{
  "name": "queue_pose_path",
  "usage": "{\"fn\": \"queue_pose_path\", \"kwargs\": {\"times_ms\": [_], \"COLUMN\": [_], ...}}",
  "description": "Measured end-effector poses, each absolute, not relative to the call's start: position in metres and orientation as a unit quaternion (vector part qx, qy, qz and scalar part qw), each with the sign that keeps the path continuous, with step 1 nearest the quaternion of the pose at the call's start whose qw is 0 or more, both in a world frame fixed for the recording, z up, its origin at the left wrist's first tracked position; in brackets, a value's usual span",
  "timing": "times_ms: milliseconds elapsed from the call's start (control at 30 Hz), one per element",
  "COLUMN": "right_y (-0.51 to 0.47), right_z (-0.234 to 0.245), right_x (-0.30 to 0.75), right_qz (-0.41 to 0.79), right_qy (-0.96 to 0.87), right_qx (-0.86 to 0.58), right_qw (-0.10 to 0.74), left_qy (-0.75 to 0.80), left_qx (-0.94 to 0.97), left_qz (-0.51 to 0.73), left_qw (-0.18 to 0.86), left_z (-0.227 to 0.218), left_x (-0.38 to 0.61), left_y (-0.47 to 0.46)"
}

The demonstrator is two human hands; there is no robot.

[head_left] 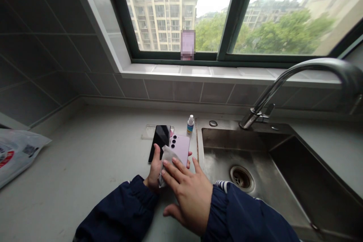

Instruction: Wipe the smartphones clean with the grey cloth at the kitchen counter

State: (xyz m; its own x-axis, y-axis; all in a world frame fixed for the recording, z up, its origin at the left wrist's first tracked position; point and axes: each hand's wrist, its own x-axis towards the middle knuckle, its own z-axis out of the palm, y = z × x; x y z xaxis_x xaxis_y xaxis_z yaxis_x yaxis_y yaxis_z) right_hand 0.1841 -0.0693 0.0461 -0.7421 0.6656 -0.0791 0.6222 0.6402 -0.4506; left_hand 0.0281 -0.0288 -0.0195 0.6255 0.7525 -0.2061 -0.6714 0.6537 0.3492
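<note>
My left hand [154,172] holds a light purple smartphone [183,144] from below, its back with three dark camera lenses turned up. Fingertips of that hand show at the phone's right edge. My right hand [188,187] lies flat over the phone's lower part, fingers stretched out, pressing a thin whitish wipe [168,154] against it. Behind the purple phone, a black smartphone [161,134] with a glossy dark face rests on the counter. Partly under the black phone is a clear phone case [147,132]. A small white spray bottle [190,124] with a blue and yellow label stands upright nearby.
To the right is a steel sink [227,159] with a drain [242,178] and a tall curved faucet [286,72]. A white plastic bag [19,155] lies on the pale counter [85,159] at the far left. Tiled wall and a window are behind.
</note>
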Motion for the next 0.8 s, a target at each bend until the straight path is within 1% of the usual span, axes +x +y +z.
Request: {"fn": "queue_pose_path", "kwargs": {"times_ms": [200, 333, 433, 667, 733, 800], "right_y": [-0.056, -0.042, -0.033, -0.024, -0.026, -0.03], "right_z": [0.048, 0.044, 0.044, 0.046, 0.049, 0.053], "right_x": [0.183, 0.182, 0.183, 0.19, 0.193, 0.196], "right_qz": [0.201, 0.176, 0.166, 0.145, 0.149, 0.157], "right_qy": [-0.901, -0.894, -0.889, -0.876, -0.869, -0.866], "right_qx": [-0.382, -0.41, -0.424, -0.46, -0.471, -0.474], "right_qw": [0.04, 0.049, 0.04, 0.014, 0.006, 0.003], "left_qy": [0.165, 0.14, 0.142, 0.174, 0.178, 0.177], "left_qx": [0.097, 0.121, 0.153, 0.175, 0.169, 0.161], "left_qz": [0.431, 0.463, 0.483, 0.388, 0.39, 0.418], "left_qw": [0.882, 0.867, 0.85, 0.888, 0.888, 0.876], "left_z": [-0.02, -0.029, -0.031, -0.027, -0.027, -0.028], "left_x": [0.033, 0.037, 0.039, 0.032, 0.031, 0.032], "left_y": [-0.035, -0.033, -0.031, -0.031, -0.032, -0.032]}}
